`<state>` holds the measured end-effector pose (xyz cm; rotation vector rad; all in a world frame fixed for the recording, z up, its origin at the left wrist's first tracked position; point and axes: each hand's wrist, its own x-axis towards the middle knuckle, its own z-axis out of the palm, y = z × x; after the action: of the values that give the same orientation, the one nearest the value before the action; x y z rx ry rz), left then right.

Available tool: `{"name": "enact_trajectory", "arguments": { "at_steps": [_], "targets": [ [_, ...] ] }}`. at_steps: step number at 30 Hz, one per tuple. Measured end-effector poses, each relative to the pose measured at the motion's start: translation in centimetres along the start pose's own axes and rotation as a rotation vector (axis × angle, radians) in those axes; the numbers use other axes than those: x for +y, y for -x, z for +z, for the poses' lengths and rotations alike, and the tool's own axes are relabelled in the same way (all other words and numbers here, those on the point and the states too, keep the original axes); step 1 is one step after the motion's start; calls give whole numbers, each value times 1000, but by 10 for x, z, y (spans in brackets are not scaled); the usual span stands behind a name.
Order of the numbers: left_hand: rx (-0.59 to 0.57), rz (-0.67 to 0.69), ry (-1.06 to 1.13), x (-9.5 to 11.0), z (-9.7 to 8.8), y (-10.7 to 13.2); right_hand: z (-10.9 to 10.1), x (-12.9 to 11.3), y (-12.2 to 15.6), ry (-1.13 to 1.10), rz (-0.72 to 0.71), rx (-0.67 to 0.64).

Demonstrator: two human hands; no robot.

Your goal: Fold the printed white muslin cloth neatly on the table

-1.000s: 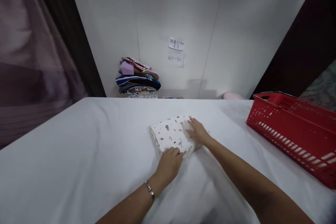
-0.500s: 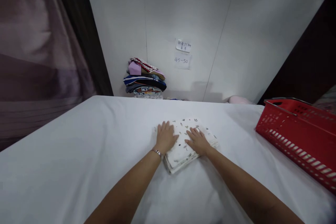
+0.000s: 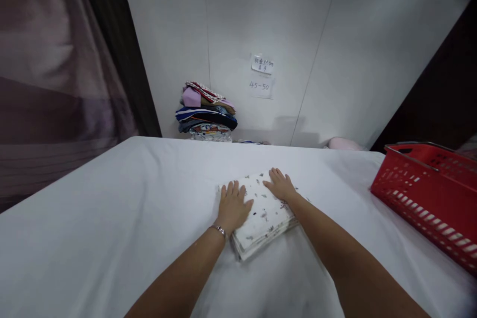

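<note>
A folded white cloth with small dark prints lies on the white-covered table, a little right of the middle. My left hand lies flat on the cloth's left part, fingers stretched out, a thin bracelet at the wrist. My right hand rests palm down on the cloth's far right corner, fingers spread. Neither hand holds anything.
A red plastic basket stands at the table's right edge. A stack of folded colourful clothes sits behind the far edge against the white wall, under two paper notes. A dark curtain hangs on the left.
My left hand moved from the cloth's near edge onto its top. My right hand slid toward the far right corner. The view shifted slightly to the left.
</note>
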<state>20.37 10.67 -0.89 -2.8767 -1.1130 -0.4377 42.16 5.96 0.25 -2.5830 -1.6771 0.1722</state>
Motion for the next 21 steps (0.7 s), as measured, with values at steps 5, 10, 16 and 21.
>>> {"name": "enact_trajectory", "arguments": {
  "at_steps": [5, 10, 16, 21],
  "targets": [
    [-2, -6, -17, -1, 3, 0, 10, 6, 1, -4, -22, 16],
    [13, 3, -6, -1, 2, 1, -1, 3, 3, -90, -22, -18],
    [1, -16, 41, -2, -1, 1, -9, 28, 36, -146, 70, 41],
    [3, -46, 139, 0, -9, 1, -9, 60, 76, -172, 182, 69]
  ]
}}
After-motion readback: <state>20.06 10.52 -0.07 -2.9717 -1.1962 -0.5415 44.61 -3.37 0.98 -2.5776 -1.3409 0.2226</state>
